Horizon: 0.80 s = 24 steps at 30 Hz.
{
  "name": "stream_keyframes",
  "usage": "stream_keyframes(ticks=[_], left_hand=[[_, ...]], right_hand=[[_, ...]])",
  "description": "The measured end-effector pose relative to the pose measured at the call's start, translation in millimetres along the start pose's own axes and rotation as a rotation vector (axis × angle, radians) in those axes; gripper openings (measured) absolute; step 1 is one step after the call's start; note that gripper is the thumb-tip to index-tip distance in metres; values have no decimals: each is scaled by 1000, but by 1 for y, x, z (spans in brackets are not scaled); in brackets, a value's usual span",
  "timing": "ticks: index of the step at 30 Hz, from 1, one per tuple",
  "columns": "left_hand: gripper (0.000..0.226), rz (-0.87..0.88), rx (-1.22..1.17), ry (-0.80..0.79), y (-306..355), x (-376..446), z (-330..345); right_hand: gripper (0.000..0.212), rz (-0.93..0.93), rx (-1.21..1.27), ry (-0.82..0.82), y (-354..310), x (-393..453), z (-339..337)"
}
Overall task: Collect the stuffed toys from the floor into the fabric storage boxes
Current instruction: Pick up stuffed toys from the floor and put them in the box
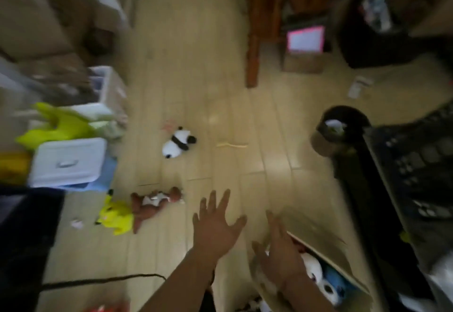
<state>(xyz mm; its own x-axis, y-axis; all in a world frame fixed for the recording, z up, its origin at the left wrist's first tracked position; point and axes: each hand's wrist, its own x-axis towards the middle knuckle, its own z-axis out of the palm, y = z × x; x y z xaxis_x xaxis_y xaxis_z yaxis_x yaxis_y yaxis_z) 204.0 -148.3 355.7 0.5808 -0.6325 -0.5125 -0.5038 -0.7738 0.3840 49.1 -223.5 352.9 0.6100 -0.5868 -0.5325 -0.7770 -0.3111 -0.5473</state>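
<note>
Panda toy (178, 143) lies beyond brown toy (154, 202) (yellow toy (116, 216) touching).

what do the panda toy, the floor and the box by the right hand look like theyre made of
Panda toy: soft plush, its outline fuzzy and rounded. Floor: pale wood-look planks with a slight sheen, possibly laminate. Storage box: seemingly beige fabric with thin, stiff walls; blur leaves this uncertain.

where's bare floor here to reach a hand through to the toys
Bare floor runs down the middle, from the panda toy across to the black bin, and ahead of the open left hand. It is crowded at left, where the yellow toy touches the brown toy. The right hand is over the box.
</note>
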Motion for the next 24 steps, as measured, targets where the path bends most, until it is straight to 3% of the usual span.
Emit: stream_keyframes(ticks=[7, 12, 14, 17, 21, 24], left_hand=[[99, -269, -87, 284, -143, 8, -133], [99, -477, -221, 247, -252, 14, -189], [113, -548, -255, 207, -287, 15, -209], [137, -562, -239, 179, -325, 23, -233], [108, -502, -278, 144, -356, 54, -254], [107, -423, -248, 156, -366, 86, -262]], right_hand=[[85, -326, -178, -95, -209, 73, 25], [79, -423, -262, -235, -325, 128, 91], [79, -426, -305, -282, -360, 148, 117], [82, -399, -349, -358, -402, 176, 145], [81, -370, -430, -341, -437, 210, 161], [82, -341, -471, -298, -449, 239, 162]])
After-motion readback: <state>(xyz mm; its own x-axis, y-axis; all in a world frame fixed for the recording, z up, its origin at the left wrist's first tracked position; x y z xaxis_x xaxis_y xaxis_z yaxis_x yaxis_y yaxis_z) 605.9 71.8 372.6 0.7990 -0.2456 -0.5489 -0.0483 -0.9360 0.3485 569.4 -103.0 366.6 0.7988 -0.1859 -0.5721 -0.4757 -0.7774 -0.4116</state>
